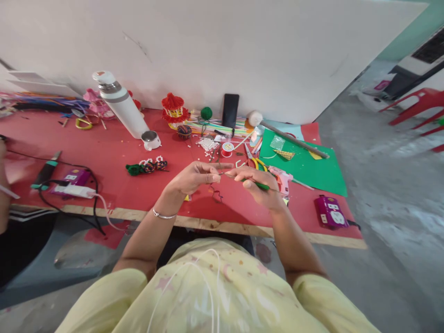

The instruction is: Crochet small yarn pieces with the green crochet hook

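A white bottle (122, 105) lay tilted on the red table (114, 157). The left hand (194, 178) pinched one end of a thin green stick (258, 184) above the table's front edge, while the right hand (258, 187) clenched its middle; a purple socket (330, 212) sat further right.

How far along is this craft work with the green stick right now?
Looks done: a red and yellow ornament by the wall and a beaded green piece on the red table. In hand: the left hand and right hand pinch a thin green stick between them. Still unused: loose white beads, a red spool and scissors.
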A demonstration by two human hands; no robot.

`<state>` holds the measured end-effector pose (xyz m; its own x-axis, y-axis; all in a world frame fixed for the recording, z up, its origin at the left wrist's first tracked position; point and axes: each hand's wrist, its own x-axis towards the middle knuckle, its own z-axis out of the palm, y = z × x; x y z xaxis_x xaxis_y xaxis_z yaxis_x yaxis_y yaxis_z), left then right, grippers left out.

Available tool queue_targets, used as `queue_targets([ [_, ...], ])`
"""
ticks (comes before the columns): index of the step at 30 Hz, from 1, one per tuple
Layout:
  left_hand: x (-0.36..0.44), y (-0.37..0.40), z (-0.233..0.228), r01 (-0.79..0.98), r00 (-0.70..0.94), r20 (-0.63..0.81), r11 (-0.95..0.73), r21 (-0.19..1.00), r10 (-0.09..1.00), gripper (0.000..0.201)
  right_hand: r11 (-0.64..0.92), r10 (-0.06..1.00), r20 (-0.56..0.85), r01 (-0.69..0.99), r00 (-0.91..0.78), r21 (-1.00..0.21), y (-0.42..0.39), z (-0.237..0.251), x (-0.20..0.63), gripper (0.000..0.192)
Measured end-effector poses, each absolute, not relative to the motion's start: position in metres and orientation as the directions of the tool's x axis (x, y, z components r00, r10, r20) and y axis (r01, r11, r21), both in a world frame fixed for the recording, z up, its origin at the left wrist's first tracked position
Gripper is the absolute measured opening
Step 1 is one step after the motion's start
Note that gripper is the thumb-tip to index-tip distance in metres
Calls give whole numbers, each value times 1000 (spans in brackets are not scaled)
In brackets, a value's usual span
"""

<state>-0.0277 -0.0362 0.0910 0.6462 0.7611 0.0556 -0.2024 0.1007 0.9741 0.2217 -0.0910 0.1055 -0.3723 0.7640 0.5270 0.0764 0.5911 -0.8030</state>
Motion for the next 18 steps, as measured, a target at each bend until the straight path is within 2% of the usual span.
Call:
queue_targets([
  [4,-28,-34,88,-194,647,42,112,975,762,30,469,825,456,-47,-333,-882,-88,101,224,22],
  [8,-20,-36,88,-233,650,107,63,970,753,31,285,894,362,-290,-264,-914,-84,86,207,33],
  [10,-12,-39,89,-242,630,192,-45,969,752,25,252,933,327,-374,-151,-892,-83,77,192,43],
  [11,-7,-41,89,-216,600,249,-146,965,760,22,290,940,336,-368,-65,-883,-84,72,184,44],
  [13,1,-44,87,-58,492,387,-414,908,780,20,423,906,416,-226,77,-878,-85,66,174,38],
  [15,7,-46,83,194,389,528,-627,755,755,22,528,843,526,9,115,-849,-87,64,172,28],
  [17,10,-47,78,382,338,608,-695,609,718,20,588,785,615,225,71,-777,-87,62,175,22],
  [18,11,-47,76,432,327,620,-696,574,714,19,612,756,653,313,38,-726,-87,61,177,21],
])
